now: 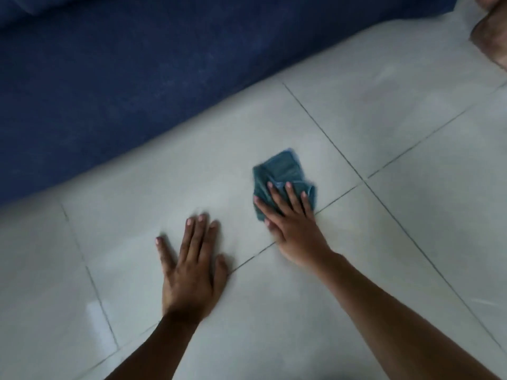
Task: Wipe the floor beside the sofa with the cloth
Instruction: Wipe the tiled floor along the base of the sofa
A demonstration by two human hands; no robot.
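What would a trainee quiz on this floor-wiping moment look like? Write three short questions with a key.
1. True or false: the left hand presses the cloth.
2. What lies beyond the cloth: A) a blue sofa, B) a wooden chair, C) a bucket?
3. Fill in: the right hand lies flat on the ____ on the tiled floor.

Key: 1 false, it rests bare on the floor; 2 A; 3 cloth.
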